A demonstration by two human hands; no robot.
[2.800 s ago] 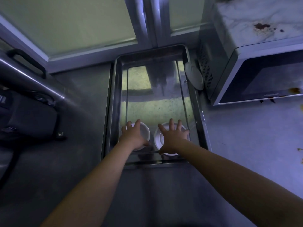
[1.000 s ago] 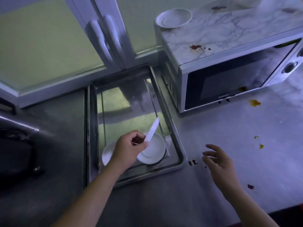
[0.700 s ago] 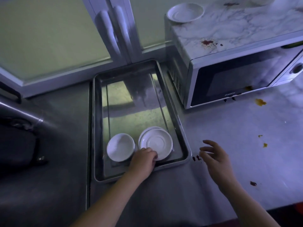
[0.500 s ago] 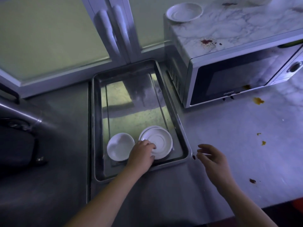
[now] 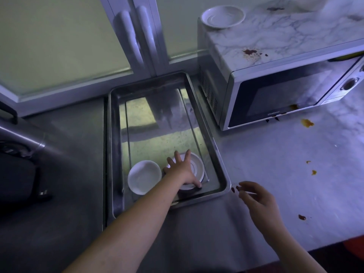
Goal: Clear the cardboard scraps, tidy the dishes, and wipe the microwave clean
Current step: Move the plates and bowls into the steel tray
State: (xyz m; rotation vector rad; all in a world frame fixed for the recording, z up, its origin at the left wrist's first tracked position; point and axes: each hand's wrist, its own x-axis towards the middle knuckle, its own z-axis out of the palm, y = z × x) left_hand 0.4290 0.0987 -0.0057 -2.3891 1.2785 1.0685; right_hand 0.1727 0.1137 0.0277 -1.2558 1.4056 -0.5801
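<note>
Left hand (image 5: 182,171), fingers spread flat, rests on stacked round white ceramic saucers (image 5: 196,164) in rectangular steel tray (image 5: 157,133). Right hand (image 5: 260,201) hovers relaxed, holding nothing.

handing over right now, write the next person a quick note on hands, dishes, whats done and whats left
Left hand rests flat, fingers spread, on the stacked saucers in the metal tray; right hand hovers over the counter, holding nothing.
A white bowl sits beside the stack in the tray. One saucer is on top of the microwave.
Done: bowl and stacked saucers gathered in tray.
Left: fetch that saucer, wipe the stains on the microwave. No cardboard scraps in view.
</note>
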